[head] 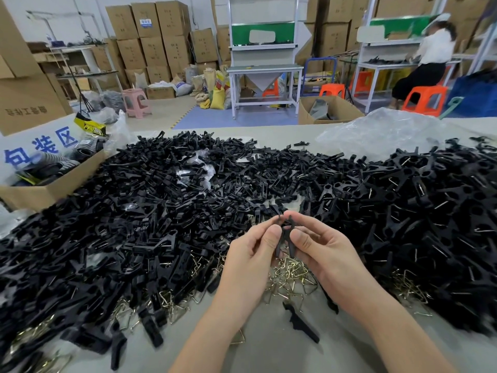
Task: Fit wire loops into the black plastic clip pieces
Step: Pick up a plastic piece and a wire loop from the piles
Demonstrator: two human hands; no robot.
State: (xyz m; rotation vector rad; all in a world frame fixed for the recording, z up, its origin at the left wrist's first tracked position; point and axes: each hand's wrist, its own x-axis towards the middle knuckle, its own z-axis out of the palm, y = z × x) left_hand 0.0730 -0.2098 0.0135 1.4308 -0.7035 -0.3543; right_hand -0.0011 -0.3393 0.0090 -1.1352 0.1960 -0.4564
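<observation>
My left hand [250, 254] and my right hand [322, 251] meet over the table's near middle, both pinching one black plastic clip piece [285, 236] between thumbs and fingertips. The clip stands roughly upright between them, its legs pointing down. Whether a wire loop sits in it is hidden by my fingers. Under my hands lies a heap of brass-coloured wire loops [290, 275]. A broad pile of loose black clip pieces [161, 205] covers the table to the left and middle. On the right, another pile of clips [430, 205] shows wire in several pieces.
A single black clip piece [301, 323] lies on the bare table [269, 354] between my forearms. A cardboard box [40, 184] with black parts stands at the left. A crumpled clear plastic bag [382, 133] lies at the back right. A person [427, 60] sits at a far workbench.
</observation>
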